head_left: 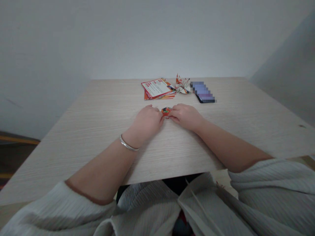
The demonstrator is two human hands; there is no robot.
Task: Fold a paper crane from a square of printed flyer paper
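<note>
A small folded piece of red patterned paper [166, 111] lies between my two hands on the light wooden table [103, 111]. My left hand [145, 123], with a silver bangle on the wrist, pinches the paper's left side with closed fingers. My right hand [186, 115] pinches its right side, fingers curled. Both hands rest on the tabletop near its middle.
Farther back lie a stack of orange and white paper sheets [157, 88], a folded paper crane [182, 85] and a dark phone [203, 92]. A plain wall stands behind the table. The table's near edge is at my lap.
</note>
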